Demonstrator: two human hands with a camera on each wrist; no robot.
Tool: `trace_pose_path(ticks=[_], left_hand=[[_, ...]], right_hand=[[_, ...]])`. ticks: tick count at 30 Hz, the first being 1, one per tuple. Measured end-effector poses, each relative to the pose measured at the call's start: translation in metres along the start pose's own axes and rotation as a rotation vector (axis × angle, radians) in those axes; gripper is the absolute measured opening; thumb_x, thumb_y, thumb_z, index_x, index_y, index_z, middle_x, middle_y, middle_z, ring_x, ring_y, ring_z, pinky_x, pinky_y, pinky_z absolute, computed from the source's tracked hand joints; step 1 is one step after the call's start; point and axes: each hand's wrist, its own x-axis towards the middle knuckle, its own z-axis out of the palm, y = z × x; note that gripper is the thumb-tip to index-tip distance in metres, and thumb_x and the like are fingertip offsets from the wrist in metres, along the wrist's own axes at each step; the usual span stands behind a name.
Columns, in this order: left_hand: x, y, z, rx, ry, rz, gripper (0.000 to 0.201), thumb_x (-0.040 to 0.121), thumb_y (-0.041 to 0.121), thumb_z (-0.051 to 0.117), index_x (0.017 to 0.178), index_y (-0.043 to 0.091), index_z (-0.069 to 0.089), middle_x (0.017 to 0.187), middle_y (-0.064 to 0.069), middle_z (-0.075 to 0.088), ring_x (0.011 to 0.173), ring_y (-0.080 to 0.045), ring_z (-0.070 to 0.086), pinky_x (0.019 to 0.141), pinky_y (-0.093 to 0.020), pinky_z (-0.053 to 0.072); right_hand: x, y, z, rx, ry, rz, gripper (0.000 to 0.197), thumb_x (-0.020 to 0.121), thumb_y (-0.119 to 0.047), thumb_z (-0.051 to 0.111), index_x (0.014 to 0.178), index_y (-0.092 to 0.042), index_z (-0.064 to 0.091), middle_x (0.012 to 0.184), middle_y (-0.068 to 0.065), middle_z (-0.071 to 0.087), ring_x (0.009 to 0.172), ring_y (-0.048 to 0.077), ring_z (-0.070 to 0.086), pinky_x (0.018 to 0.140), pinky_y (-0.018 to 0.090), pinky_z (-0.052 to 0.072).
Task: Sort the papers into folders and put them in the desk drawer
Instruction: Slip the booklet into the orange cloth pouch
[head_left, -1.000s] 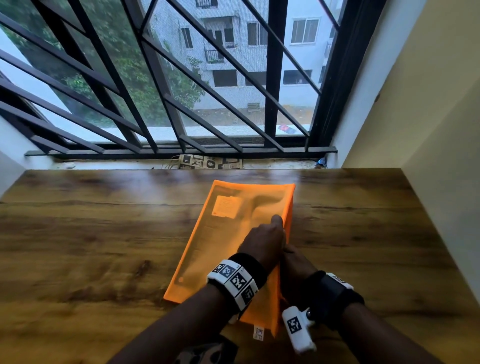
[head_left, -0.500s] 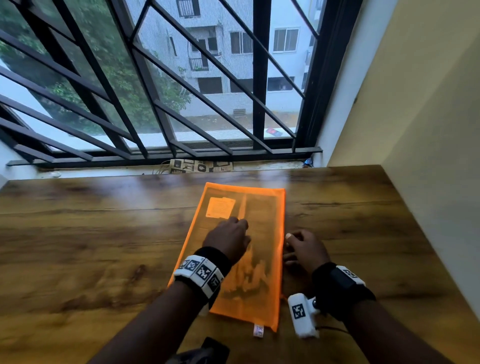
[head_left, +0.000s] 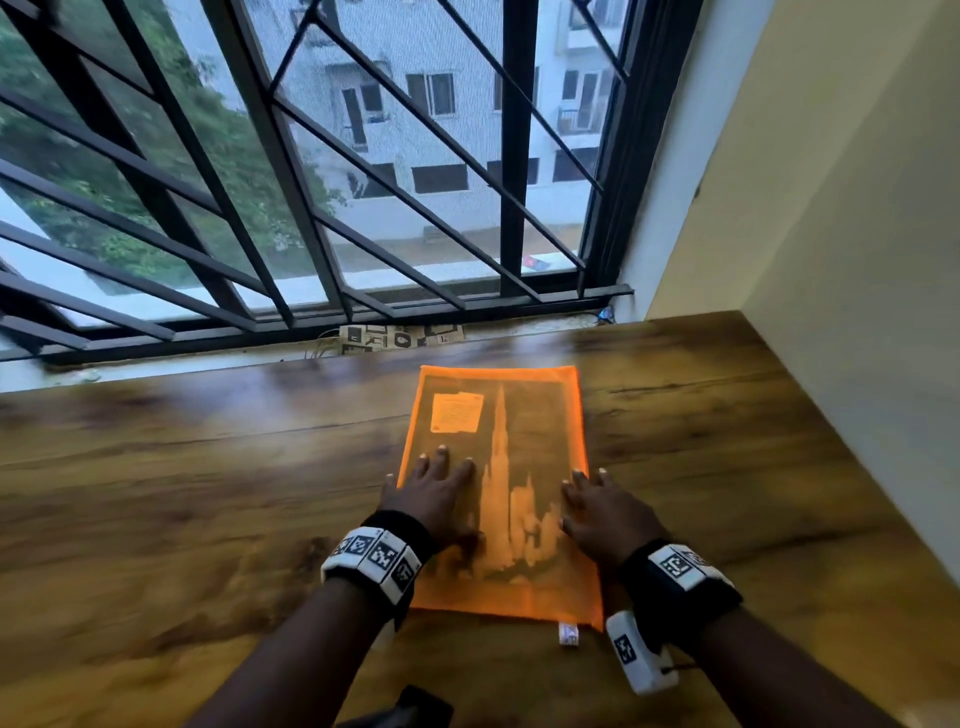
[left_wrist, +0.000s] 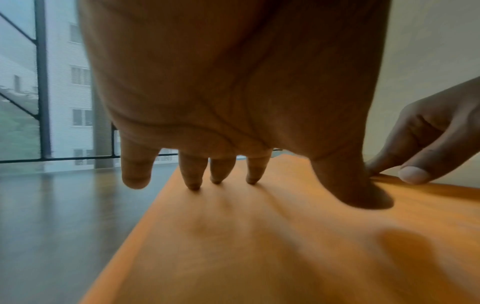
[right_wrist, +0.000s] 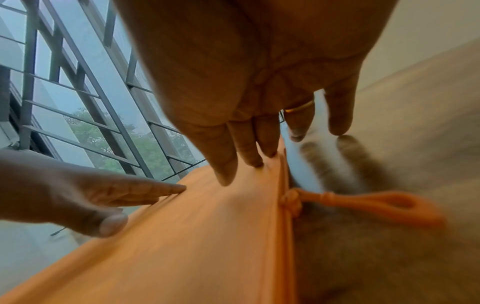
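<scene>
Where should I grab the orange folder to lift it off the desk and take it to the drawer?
Take the orange folder by its right long edge, coming in from the right. It lies flat on the wooden desk, so no top grip is likely to work. That edge carries the zipper and pull loop, and the right hand already rests there. The left hand can press flat to steady it.

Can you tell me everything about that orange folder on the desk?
The orange folder is a see-through mesh pouch lying flat on the wooden desk. A paper with a tall tower picture shows through it. An orange pull loop hangs off its right edge. The left hand presses flat on it, and the right hand rests across its right edge.
</scene>
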Motion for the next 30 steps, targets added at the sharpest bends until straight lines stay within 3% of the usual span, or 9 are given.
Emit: trace_pose_path(ticks=[4,8,11,14,17,20,24,27,30], left_hand=[[0.005,0.002,-0.009,0.112,-0.009,0.097,0.118,0.063,0.089,0.056,0.155,0.040,0.000,0.167,-0.002,-0.008,0.153,-0.030,0.003,0.115,-0.070,0.003],[0.021,0.012,-0.022,0.243,-0.011,0.226,0.116,0.065,0.084,0.060,0.153,0.044,-0.004,0.166,-0.002,-0.011,0.153,-0.033,-0.002,0.114,-0.071,0.004],[0.029,0.027,-0.029,0.327,0.019,0.272,0.121,0.066,0.079,0.066,0.156,0.037,-0.004,0.166,-0.004,-0.013,0.153,-0.033,-0.004,0.114,-0.069,0.007],[0.021,0.037,-0.024,0.281,0.122,0.257,0.113,0.074,0.068,0.069,0.157,0.022,0.008,0.166,-0.009,0.000,0.152,-0.033,0.004,0.116,-0.065,0.014],[0.003,0.034,-0.009,0.141,0.146,0.179,0.111,0.077,0.067,0.066,0.155,0.010,0.012,0.165,-0.016,0.005,0.151,-0.038,0.009,0.117,-0.060,0.019],[-0.024,0.023,0.009,0.105,0.144,0.114,0.118,0.076,0.076,0.059,0.155,0.003,0.010,0.164,-0.020,0.007,0.151,-0.040,0.009,0.117,-0.063,0.011],[-0.053,0.015,0.034,0.159,0.152,0.057,0.126,0.071,0.086,0.048,0.154,0.000,0.008,0.164,-0.021,0.007,0.152,-0.038,0.006,0.112,-0.069,-0.009],[-0.061,0.023,0.043,0.111,0.076,-0.010,0.133,0.067,0.089,0.049,0.155,0.001,0.002,0.165,-0.020,0.001,0.152,-0.037,0.003,0.111,-0.068,-0.011],[-0.055,0.039,0.041,0.056,0.041,-0.014,0.137,0.065,0.087,0.055,0.155,0.000,-0.002,0.165,-0.019,-0.004,0.152,-0.035,-0.001,0.115,-0.066,-0.002]], right_hand=[[-0.016,-0.009,0.008,-0.076,0.010,0.097,0.058,0.095,-0.052,0.042,0.147,-0.029,0.035,0.161,-0.006,0.022,0.150,0.021,0.014,0.117,0.048,0.025],[-0.049,-0.020,0.029,-0.147,0.056,0.196,0.059,0.094,-0.053,0.042,0.147,-0.028,0.037,0.156,-0.004,0.033,0.147,0.021,0.022,0.117,0.051,0.017],[-0.076,-0.030,0.047,-0.139,0.059,0.212,0.059,0.092,-0.051,0.045,0.145,-0.025,0.039,0.152,-0.003,0.040,0.146,0.020,0.025,0.118,0.051,0.012],[-0.092,-0.032,0.051,-0.018,0.096,0.231,0.048,0.091,-0.053,0.048,0.133,-0.029,0.054,0.136,-0.002,0.058,0.135,0.020,0.043,0.116,0.047,0.017],[-0.090,-0.016,0.040,0.109,0.251,0.282,0.043,0.088,-0.055,0.053,0.121,-0.030,0.064,0.121,-0.001,0.068,0.114,0.024,0.060,0.107,0.038,0.035],[-0.075,0.007,0.022,0.164,0.354,0.266,0.045,0.087,-0.046,0.062,0.128,-0.028,0.062,0.141,0.005,0.056,0.129,0.025,0.051,0.110,0.040,0.034],[-0.048,0.040,0.004,0.045,0.149,0.205,0.075,0.088,-0.043,0.063,0.152,-0.032,0.027,0.164,0.008,0.007,0.151,0.027,0.009,0.119,0.046,0.015],[-0.041,0.063,0.003,-0.038,-0.012,0.186,0.083,0.089,-0.046,0.062,0.154,-0.035,0.012,0.164,0.008,0.004,0.151,0.029,0.008,0.119,0.044,0.020],[-0.052,0.084,0.006,-0.098,-0.059,0.158,0.081,0.090,-0.051,0.057,0.154,-0.038,0.009,0.165,0.004,0.004,0.150,0.027,0.011,0.117,0.045,0.026]])
